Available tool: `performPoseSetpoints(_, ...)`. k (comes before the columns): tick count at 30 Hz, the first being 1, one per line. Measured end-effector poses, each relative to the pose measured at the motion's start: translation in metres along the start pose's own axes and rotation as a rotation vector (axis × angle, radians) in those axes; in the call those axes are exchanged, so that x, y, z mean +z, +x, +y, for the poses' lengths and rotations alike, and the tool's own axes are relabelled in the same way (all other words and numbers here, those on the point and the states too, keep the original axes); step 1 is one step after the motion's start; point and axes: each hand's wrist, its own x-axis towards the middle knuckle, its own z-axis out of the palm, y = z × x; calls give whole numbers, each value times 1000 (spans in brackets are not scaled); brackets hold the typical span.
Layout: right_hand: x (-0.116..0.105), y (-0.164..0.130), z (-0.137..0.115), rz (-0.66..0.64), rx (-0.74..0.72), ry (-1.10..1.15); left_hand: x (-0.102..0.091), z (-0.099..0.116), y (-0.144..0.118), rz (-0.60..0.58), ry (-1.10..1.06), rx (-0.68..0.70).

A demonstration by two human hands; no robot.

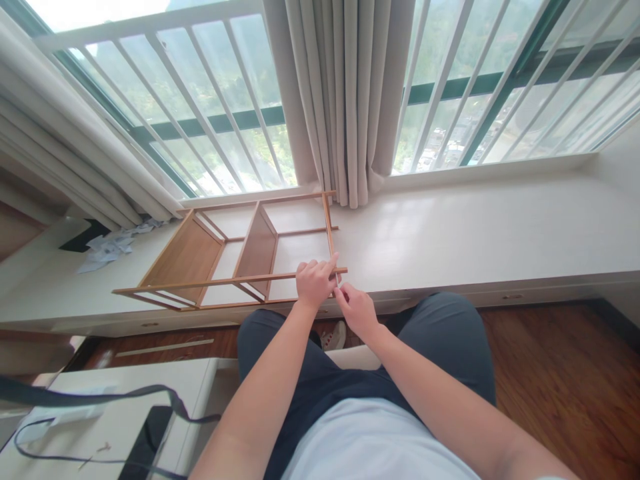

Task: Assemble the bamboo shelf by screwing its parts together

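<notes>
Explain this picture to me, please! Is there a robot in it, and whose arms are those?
No robot here, just a person using two bare hands. The camera is worn on the person's head, looking forward and down, so you see almost what they see. That's why the arms come up from the bottom.

The left hand holds a bar of a wooden frame near its right end. The right hand is close beside it, its fingertips pinching a thin, pale thing, too small for me to name.

The frame has two flat panels and lies on its side on a long white ledge below the windows. Crumpled papers lie farther left on that ledge.
</notes>
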Motion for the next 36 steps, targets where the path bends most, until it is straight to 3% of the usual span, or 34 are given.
performPoseSetpoints(13, 22, 2, 4, 38, -27, 467, 3, -2, -2, 15, -6, 9)
performPoseSetpoints(22, 30, 2, 6, 35, 15, 658, 4, -3, -3, 11, -7, 11)
performPoseSetpoints(28, 39, 3, 6, 5, 96, 849, 3, -2, -3, 1, -3, 12)
performPoseSetpoints(36, 32, 2, -9, -104, 290, 1156, -2, 0, -1, -26, -9, -4)
